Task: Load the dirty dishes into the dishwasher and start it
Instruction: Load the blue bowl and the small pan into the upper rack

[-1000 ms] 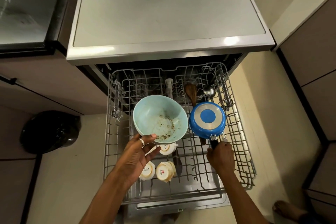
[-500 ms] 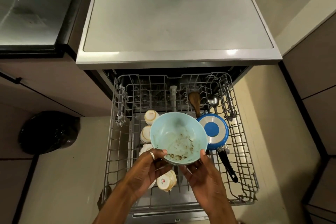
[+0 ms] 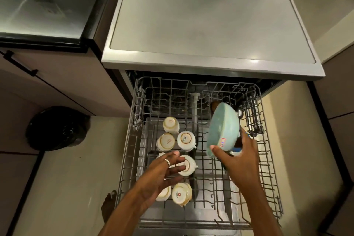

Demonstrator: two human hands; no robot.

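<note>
The dishwasher's wire rack is pulled out below the steel top. My right hand grips a light blue bowl by its rim, tipped on edge with its underside and a small sticker toward me, over the rack's right half. The bowl and hand hide most of the blue pan; a sliver of blue shows behind my fingers. My left hand hovers with fingers spread over several upturned white cups on the rack's left side, holding nothing. A wooden spoon tip shows behind the bowl.
The dishwasher's steel top overhangs the rack's back. A black rubbish bag sits on the floor at left below dark cabinets. More cabinet fronts stand at right. My bare foot is beside the rack's left front corner.
The bowl passed from both hands to my right hand alone, moved right and tipped from face-up onto its edge. My left hand let go and dropped over the cups.
</note>
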